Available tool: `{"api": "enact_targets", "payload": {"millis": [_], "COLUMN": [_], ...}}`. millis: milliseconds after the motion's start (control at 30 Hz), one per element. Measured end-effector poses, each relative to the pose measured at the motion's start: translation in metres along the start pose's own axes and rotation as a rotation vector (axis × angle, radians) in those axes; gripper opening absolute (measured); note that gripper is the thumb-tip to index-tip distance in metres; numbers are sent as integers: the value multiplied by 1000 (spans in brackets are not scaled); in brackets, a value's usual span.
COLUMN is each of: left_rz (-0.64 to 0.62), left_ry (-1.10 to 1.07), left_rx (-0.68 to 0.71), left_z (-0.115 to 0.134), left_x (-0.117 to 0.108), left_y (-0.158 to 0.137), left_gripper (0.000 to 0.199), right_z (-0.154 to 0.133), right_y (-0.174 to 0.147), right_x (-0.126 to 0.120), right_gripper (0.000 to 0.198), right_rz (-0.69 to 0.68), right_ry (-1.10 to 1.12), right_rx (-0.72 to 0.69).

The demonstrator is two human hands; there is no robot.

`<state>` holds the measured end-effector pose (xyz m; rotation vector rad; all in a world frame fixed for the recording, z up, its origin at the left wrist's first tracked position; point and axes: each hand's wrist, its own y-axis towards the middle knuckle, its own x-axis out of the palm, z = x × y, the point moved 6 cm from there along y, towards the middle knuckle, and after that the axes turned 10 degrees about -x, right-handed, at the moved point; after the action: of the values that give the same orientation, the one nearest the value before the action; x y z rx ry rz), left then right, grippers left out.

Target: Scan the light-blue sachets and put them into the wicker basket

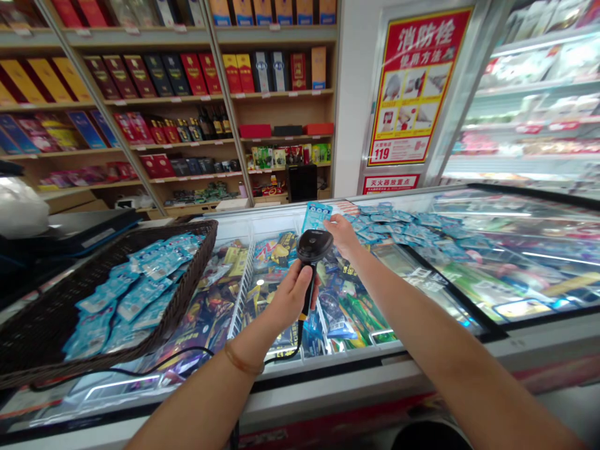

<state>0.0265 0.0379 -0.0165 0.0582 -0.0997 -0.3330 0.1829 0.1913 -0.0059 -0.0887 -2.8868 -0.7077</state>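
My left hand [294,290] is wrapped round the handle of a black barcode scanner [315,245], its head pointing away from me. Just beyond the scanner, my right hand [344,232] pinches a light-blue packet [317,215] by its right side. More packets of the same blue lie in a loose heap [398,224] on the freezer glass to the right. Others fill part of a dark woven basket [206,240] on the left. From the scanner's yellow-tipped handle a black cable [164,360] runs down and off to the left.
Below my hands is a chest freezer [337,372] with colourful packaged goods inside, divided by a white wire rack [242,294]. A dark device [89,228] stands behind the basket. Shelves [276,98] of boxes and bottles line the back wall, beside a red poster [417,81].
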Motion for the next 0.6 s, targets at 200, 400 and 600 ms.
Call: {"api": "enact_targets", "payload": {"millis": [200, 400, 600], "left_rz": [-26, 13, 309], "left_ry": [17, -12, -202], "left_rx": [3, -28, -32], "left_z": [-3, -3, 23], "left_x": [0, 2, -15], "left_y": [2, 0, -8], "left_gripper": [56, 58, 63], "right_z": [-4, 4, 25], "right_y": [1, 2, -4], "right_x": [0, -1, 45], "right_gripper": [43, 46, 34], "right_rz": [14, 53, 43], "right_ry": [-36, -53, 47], "right_rx": [6, 11, 224]}}
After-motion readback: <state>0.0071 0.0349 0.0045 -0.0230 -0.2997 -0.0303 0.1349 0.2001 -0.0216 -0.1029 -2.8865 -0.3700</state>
